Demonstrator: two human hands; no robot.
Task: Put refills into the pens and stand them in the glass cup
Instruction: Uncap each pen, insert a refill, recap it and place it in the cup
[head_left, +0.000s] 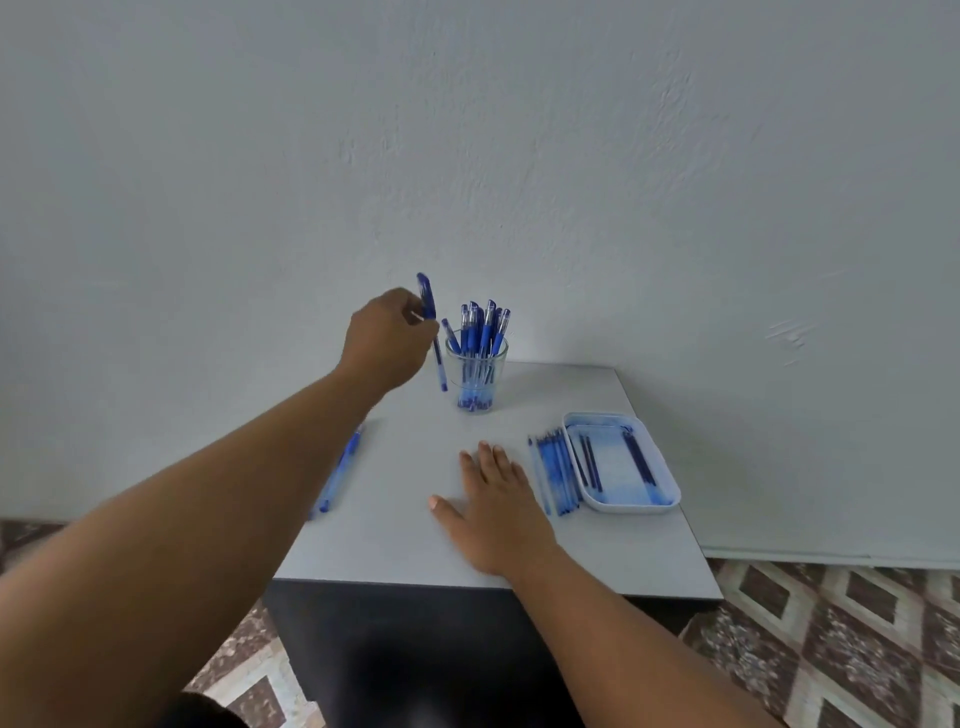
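Left hand carries an assembled pen toward the cup.

The left hand (387, 340) pinches a capped blue plastic pen (432, 332) upright, cap up, just left of the clear glass cup (477, 373), which is already crowded with blue pens. The right hand (496, 501) lies flat and relaxed on the grey tabletop (405, 519), holding nothing. A row of translucent blue pen barrels (556, 475) lies against the white plastic tray (665, 506), which holds a few dark refills (589, 462); another blue pen (337, 475) lies under the left forearm. This looks like the placing step; next, the pen likely needs lifting over the rim and lowering tip-first into a gap.
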